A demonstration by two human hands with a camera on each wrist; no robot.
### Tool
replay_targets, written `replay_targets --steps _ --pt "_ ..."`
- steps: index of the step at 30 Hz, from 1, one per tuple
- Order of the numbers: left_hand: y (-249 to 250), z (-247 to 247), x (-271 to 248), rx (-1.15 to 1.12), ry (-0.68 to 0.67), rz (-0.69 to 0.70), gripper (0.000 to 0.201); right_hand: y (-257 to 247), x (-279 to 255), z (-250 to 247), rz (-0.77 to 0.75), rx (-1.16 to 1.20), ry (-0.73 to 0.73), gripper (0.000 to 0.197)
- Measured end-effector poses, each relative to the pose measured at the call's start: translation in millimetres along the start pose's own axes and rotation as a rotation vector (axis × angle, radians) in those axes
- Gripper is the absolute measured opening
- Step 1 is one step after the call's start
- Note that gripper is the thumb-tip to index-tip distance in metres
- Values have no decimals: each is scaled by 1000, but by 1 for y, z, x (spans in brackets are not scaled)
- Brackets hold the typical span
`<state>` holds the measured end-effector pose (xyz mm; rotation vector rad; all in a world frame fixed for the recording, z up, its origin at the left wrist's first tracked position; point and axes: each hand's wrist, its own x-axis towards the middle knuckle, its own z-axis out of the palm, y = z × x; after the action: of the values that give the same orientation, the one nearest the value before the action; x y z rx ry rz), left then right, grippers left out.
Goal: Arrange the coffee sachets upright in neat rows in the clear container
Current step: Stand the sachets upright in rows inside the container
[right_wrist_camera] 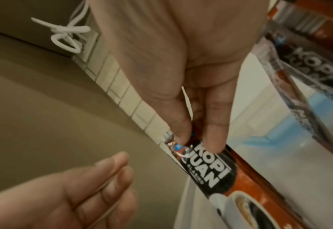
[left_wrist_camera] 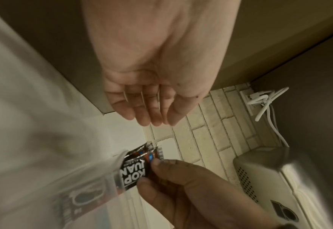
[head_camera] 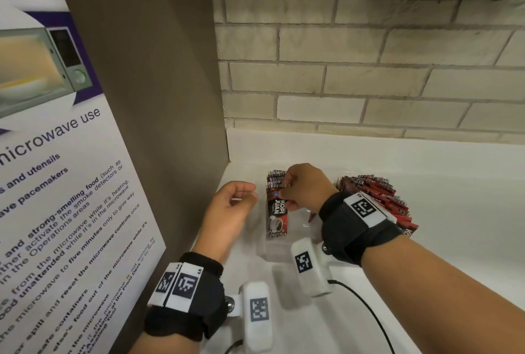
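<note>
Right hand (head_camera: 301, 187) is the one doing the work, thumb and fingertips pinched on the top edge of a red-and-black foil Kopi Juan coffee sachet (head_camera: 277, 218) that stands upright, long axis pretty much vertical, at the left end of the clear plastic container (head_camera: 302, 235). That container sits on the white bench (head_camera: 426, 197) near its back-left corner, right by the brown cabinet side panel (head_camera: 159, 83) with the microwave poster (head_camera: 56, 197).

Left hand (head_camera: 231, 207) holds nothing, fingers loosely curled, hovering just left of the container and close to the sachet.

Loose pile of matching red sachets (head_camera: 377, 197) lies fanned out on the bench to the right of the container, partly behind the right wrist. So the supply is on the right hand's side and the row is growing on the left hand's side. My guess is the left hand is best placed to steady the row while the right goes back for more.

Hard to make out: the container walls nearly vanish against the bench, and I can't count the sachets already standing behind the front one.
</note>
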<state>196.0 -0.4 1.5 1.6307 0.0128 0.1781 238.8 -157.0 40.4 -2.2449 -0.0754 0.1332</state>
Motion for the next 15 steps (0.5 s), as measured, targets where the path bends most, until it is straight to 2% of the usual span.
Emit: replay_targets --steps 6,11,15 --pt "-4 -1 0 28 -5 -30 18 -3 3 9 13 -125 11 33" --pt "-6 -1 -1 52 -9 -40 19 -2 0 8 58 -14 37 34" --pt "-5 -1 -3 56 -14 -46 19 -6 -12 -4 37 97 58 31"
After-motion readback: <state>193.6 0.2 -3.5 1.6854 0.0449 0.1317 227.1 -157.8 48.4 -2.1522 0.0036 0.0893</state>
